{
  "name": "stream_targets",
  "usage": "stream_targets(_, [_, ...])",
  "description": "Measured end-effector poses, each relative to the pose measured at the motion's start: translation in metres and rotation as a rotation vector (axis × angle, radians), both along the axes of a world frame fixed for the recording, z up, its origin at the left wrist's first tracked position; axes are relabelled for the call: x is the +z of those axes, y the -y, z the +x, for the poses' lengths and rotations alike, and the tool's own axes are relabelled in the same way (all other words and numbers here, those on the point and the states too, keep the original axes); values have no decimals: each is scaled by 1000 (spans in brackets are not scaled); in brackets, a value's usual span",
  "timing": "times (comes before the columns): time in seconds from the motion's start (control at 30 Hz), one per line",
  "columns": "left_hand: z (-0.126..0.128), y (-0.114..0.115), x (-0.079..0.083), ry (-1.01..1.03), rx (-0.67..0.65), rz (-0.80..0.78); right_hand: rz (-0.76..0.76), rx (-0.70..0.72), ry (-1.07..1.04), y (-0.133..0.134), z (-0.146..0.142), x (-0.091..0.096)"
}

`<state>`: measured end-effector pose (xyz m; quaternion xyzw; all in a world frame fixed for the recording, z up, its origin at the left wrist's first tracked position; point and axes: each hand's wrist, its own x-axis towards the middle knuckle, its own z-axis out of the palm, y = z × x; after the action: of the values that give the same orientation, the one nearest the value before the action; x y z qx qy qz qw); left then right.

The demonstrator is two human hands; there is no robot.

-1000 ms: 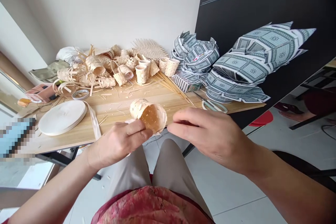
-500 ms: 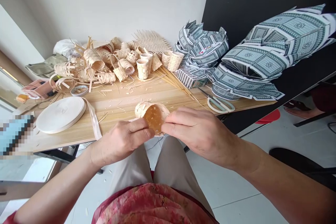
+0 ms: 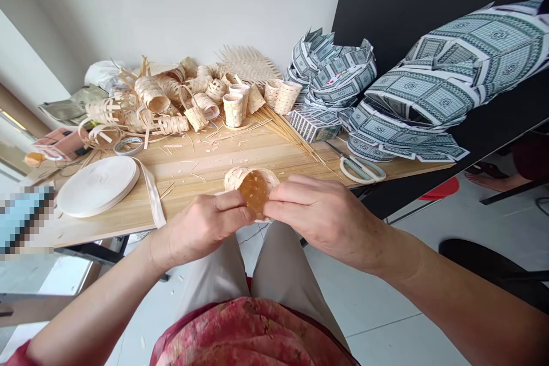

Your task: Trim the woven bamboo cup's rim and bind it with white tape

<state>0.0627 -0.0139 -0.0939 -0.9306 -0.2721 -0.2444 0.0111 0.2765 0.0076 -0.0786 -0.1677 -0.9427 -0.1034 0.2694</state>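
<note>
A small woven basket (image 3: 256,187) of pale wood strips lies tilted at the table's front edge, its open mouth facing me. My left hand (image 3: 214,220) is closed in a pinch on the left side of its rim. On the right side of the rim, my right hand (image 3: 321,218) pinches with thumb and fingers. Part of the rim is hidden behind my fingertips. To the left lies a flat roll of white ribbon (image 3: 98,186), its loose end (image 3: 152,194) trailing toward the table edge.
Behind stand small woven cups (image 3: 233,111) and a heap of woven pieces (image 3: 154,97). Scissors (image 3: 362,170) lie at the right edge beside thin sticks (image 3: 291,131). Folded-card vessels (image 3: 420,97) fill the right side. Wood scraps dot the table (image 3: 193,183). Another person's foot (image 3: 489,182) shows at far right.
The view has shifted very slightly. Both hands keep their pinch on the basket rim, and the basket sits almost the same.
</note>
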Motion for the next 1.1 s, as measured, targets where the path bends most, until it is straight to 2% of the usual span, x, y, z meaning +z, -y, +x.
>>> stream_targets(0.1, [3,-2,3,61,-52,-91,-14,26,-36,-2,0,0])
stream_targets(0.2, [6,-5,8,145,-135,-300,-40,64,-59,-6,-1,-1])
stream_targets(0.33, [7,-12,11,143,-189,-613,-129,149,-73,-12,-1,-4])
stream_targets(0.43, [8,-17,12,133,-209,-715,-163,160,-61,-13,1,-4])
stream_targets(0.67, [12,-19,15,84,-185,-746,-230,150,-74,-13,5,-8])
stream_targets(0.83, [13,-18,14,75,-202,-685,-221,160,-78,-13,4,-10])
stream_targets(1.1, [14,-21,-1,153,-198,-611,-234,159,-168,-12,-2,-24])
